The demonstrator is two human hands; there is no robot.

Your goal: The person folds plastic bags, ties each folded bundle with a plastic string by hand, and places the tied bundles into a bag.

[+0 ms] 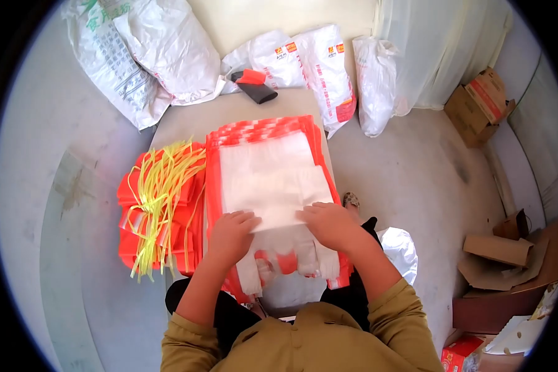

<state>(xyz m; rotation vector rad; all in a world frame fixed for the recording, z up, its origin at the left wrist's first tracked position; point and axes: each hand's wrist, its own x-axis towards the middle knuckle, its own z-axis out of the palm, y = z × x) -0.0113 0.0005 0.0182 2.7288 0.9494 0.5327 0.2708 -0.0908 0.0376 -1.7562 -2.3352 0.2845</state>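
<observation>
Green "食用" on white sack

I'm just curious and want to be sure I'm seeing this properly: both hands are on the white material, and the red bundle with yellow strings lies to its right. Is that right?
Not quite: the red bundle with yellow strings lies to the left of the white material, as the head view shows. The left hand and right hand are indeed on that material.

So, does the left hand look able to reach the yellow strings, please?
Probably yes: the left hand is close by, and the yellow strings lie on top of the red pile with nothing over them.
</observation>
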